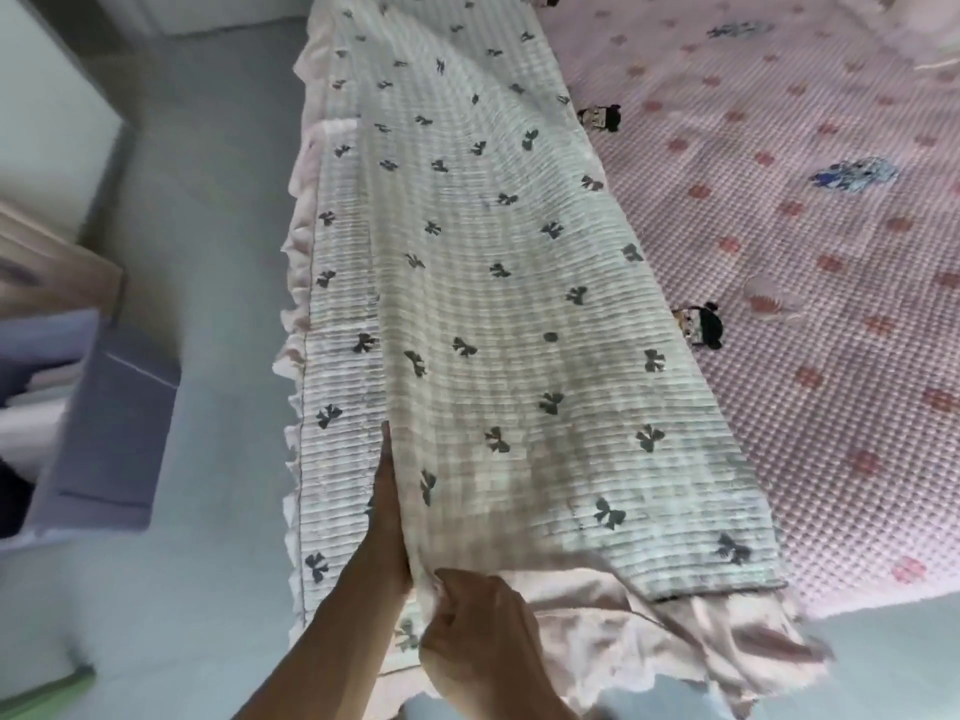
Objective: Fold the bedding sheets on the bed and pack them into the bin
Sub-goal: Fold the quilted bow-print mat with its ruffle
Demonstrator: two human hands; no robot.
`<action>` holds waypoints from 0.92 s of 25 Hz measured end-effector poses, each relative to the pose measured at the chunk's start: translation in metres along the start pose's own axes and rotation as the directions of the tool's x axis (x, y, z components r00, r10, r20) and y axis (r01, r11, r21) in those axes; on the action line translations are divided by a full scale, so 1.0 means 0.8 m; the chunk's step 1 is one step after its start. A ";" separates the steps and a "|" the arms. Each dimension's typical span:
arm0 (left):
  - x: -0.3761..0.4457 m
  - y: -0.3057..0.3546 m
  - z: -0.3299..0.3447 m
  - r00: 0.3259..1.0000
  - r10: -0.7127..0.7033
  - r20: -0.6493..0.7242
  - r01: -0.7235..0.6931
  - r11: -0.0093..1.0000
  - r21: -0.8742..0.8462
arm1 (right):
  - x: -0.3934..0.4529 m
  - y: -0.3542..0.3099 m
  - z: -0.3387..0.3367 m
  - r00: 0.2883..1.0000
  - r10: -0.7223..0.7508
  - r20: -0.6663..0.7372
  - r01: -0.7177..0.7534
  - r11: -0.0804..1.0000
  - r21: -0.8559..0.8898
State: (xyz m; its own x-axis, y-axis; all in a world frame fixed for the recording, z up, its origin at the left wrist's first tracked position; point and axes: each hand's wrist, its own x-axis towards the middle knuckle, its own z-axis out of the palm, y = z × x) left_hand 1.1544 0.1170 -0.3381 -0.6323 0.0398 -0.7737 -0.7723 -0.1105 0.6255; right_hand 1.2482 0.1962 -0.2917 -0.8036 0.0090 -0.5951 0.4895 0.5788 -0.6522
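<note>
A white ribbed sheet (483, 283) printed with dark bows and edged with a pale pink ruffle lies folded lengthwise along the left side of the bed. My left hand (387, 517) lies flat with straight fingers on the lower layer, under the raised fold of the upper layer. My right hand (480, 626) grips the near edge of the upper layer, which is lifted and bunched at the fingers. A grey-blue fabric bin (111, 433) stands on the floor to the left, open, with light folded cloth inside.
The bed carries a pink waffle-textured cover (810, 262) with small printed figures. Pale floor (218, 262) runs between bed and bin. A wooden piece of furniture (57, 267) stands behind the bin, and a green edge (47, 693) shows at the bottom left.
</note>
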 end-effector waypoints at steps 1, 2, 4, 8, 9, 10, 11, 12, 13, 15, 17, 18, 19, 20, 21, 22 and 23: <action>-0.006 0.015 -0.018 1.000 -0.002 0.014 0.004 0.996 -0.093 | 0.003 -0.007 0.014 0.999 0.029 0.041 -0.029 0.999 0.016; -0.009 0.027 -0.036 1.000 0.007 0.023 -0.004 0.990 -0.138 | 0.004 -0.016 0.027 0.995 0.053 0.085 -0.053 0.999 -0.006; 0.004 0.031 -0.075 0.996 0.055 -0.066 -0.053 0.998 0.022 | 0.020 -0.022 0.073 0.983 0.089 0.161 -0.075 0.993 -0.092; 0.012 -0.001 -0.160 0.908 0.168 -0.383 -0.081 0.969 0.232 | 0.042 0.002 0.189 0.890 0.068 0.451 0.018 0.983 -0.184; 0.012 -0.009 -0.177 0.902 0.170 -0.397 -0.062 0.961 0.269 | 0.049 0.003 0.202 0.883 0.066 0.464 0.031 0.980 -0.198; 0.015 -0.012 -0.190 0.904 0.178 -0.388 -0.041 0.941 0.337 | 0.055 0.000 0.205 0.902 0.077 0.426 0.032 0.970 -0.242; 0.021 -0.016 -0.199 0.912 0.185 -0.367 -0.024 0.915 0.402 | 0.061 -0.006 0.204 0.922 0.104 0.373 0.010 0.957 -0.290; 0.030 -0.021 -0.206 0.919 0.184 -0.350 -0.012 0.898 0.441 | 0.063 -0.014 0.199 0.933 0.110 0.343 0.015 0.940 -0.342; 0.038 -0.025 -0.210 0.925 0.176 -0.337 0.000 0.887 0.462 | 0.060 -0.012 0.188 0.937 0.085 0.338 0.051 0.927 -0.373; 0.053 -0.041 -0.214 0.929 0.140 -0.342 0.035 0.887 0.460 | 0.052 0.010 0.163 0.990 -0.068 0.125 0.112 0.912 -0.395; 0.058 -0.061 -0.217 0.929 0.098 -0.357 0.075 0.895 0.441 | 0.075 0.042 0.134 0.965 -0.178 -0.192 0.060 0.865 -0.497; 0.054 -0.071 -0.215 0.929 0.089 -0.359 0.086 0.892 0.443 | 0.088 0.064 0.112 0.949 -0.162 -0.269 -0.006 0.848 -0.530; 0.050 -0.082 -0.212 0.930 0.097 -0.355 0.086 0.880 0.467 | 0.096 0.091 0.088 0.951 -0.094 -0.295 -0.083 0.841 -0.534; 0.043 -0.092 -0.210 0.931 0.117 -0.346 0.086 0.850 0.519 | 0.096 0.126 0.066 0.958 -0.016 -0.285 -0.146 0.830 -0.538; 0.039 -0.102 -0.207 0.930 0.139 -0.341 0.087 0.817 0.571 | 0.085 0.168 0.050 0.960 0.036 -0.278 -0.189 0.814 -0.549; 0.031 -0.112 -0.204 0.923 0.146 -0.357 0.107 0.793 0.599 | 0.061 0.207 0.043 0.962 0.092 -0.255 -0.227 0.790 -0.570; 0.021 -0.119 -0.202 0.918 0.134 -0.373 0.122 0.799 0.589 | 0.031 0.241 0.044 0.967 0.173 -0.189 -0.252 0.775 -0.580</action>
State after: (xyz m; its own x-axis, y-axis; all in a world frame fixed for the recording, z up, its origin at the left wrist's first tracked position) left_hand 1.2273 -0.0324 -0.4272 -0.6618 -0.3483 -0.6639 -0.7300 0.5010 0.4649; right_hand 1.3346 0.2789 -0.4486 -0.7561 0.2624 -0.5995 0.3851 0.9191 -0.0833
